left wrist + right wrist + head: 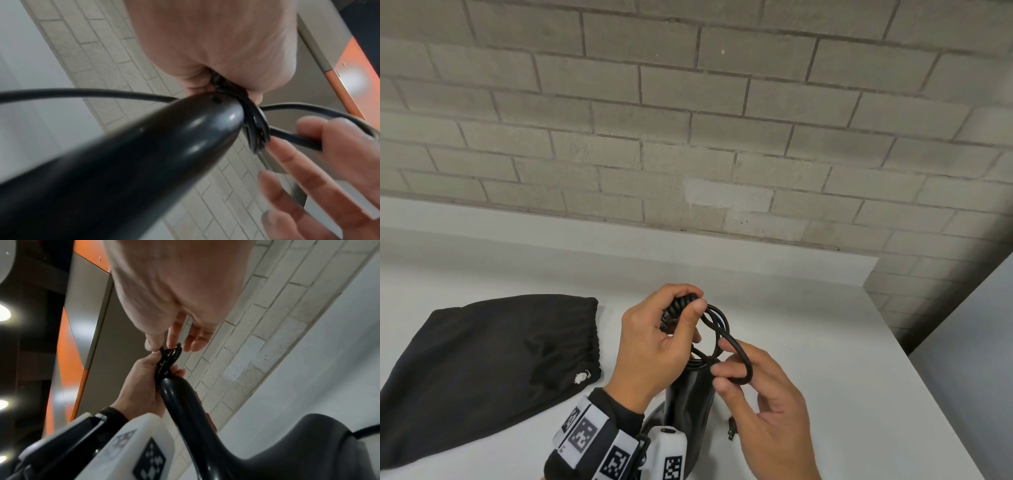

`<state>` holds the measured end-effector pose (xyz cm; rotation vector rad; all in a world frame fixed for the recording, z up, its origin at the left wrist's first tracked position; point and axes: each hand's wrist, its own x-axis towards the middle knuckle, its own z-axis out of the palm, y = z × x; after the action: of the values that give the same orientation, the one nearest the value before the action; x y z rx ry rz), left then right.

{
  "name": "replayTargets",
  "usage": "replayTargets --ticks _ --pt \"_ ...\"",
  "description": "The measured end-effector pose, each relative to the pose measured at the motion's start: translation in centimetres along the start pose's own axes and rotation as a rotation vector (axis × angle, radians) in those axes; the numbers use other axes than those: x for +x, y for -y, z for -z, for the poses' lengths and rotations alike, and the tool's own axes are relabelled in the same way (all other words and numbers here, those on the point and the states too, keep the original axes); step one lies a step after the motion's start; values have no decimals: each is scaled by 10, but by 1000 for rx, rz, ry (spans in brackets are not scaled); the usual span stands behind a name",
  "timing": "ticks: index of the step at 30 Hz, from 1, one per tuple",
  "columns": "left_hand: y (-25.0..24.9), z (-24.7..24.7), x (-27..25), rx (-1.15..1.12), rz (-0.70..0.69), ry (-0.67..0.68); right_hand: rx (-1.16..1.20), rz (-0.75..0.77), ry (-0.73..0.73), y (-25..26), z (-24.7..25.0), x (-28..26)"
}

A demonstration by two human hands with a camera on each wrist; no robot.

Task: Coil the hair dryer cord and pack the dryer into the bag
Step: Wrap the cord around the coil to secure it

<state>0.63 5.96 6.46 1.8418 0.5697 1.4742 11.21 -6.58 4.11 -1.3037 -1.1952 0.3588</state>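
Observation:
The black hair dryer (690, 394) stands on the white table (808, 325) with its handle (144, 154) (185, 402) pointing up. My left hand (654, 342) (216, 48) (139, 386) grips several coiled loops of the black cord (683, 305) (168, 356) at the handle's top. My right hand (767, 394) (329, 162) (174, 296) pinches a loose cord loop (739, 356) (298, 141) between thumb and fingers just right of the coil. The plug (731, 430) lies on the table by my right palm. A black drawstring bag (482, 370) lies flat to the left.
A brick wall (688, 120) runs behind the table. The table's right edge (914, 370) drops off close to my right hand. Marker-covered wristbands (592, 438) and a white camera unit (671, 452) sit on my left wrist.

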Motion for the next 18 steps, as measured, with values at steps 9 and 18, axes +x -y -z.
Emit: replayTargets --ticks 9,18 --pt "3 3 1 -3 33 15 615 -341 -88 11 39 11" --pt "3 2 1 0 58 65 180 -514 -122 18 98 29"
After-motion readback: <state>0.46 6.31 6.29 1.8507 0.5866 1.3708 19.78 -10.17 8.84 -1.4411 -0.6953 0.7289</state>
